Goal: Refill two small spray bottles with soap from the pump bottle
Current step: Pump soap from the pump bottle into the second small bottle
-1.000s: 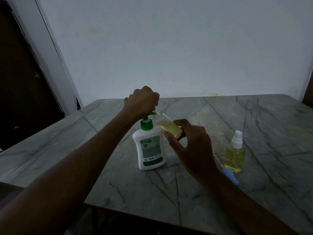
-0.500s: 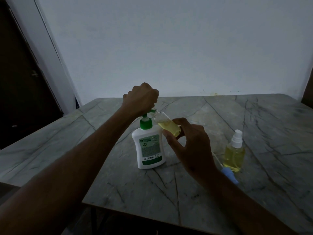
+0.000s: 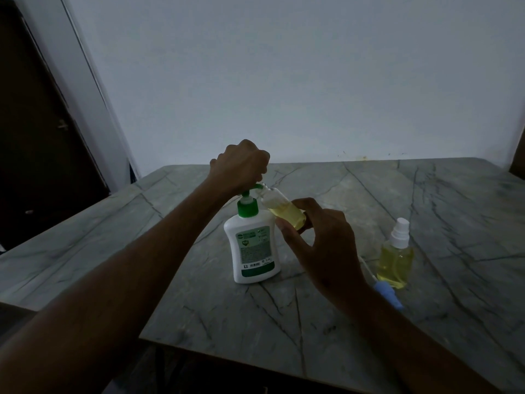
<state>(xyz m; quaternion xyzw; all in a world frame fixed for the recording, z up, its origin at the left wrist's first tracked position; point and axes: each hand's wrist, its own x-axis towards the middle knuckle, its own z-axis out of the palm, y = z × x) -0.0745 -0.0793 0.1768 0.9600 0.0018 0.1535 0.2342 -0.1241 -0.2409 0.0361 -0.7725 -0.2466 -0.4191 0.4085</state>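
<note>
Filling second spray bottle at the pump spout; first one stands capped.

Left hand [image 3: 241, 163] sits clenched on top of the pump head, fingers curled over it, apparently placed there to press soap out. Pump bottle [image 3: 254, 245] stands upright on the table [image 3: 426, 209], label toward the camera. Right hand [image 3: 321, 245] grasps the open bottle [image 3: 285, 211] between thumb and fingers and holds it tilted, mouth up against the green spout, likely so soap runs straight in without dripping. Yellow liquid fills its lower part; upper part near the neck looks empty, so filling seems unfinished. Capped bottle [image 3: 395, 257], nearly full, stands well right of the work, out of the way. Blue sprayer [image 3: 387, 294], probably the removed top, lies just beside it, partly hidden behind the right wrist.
</note>
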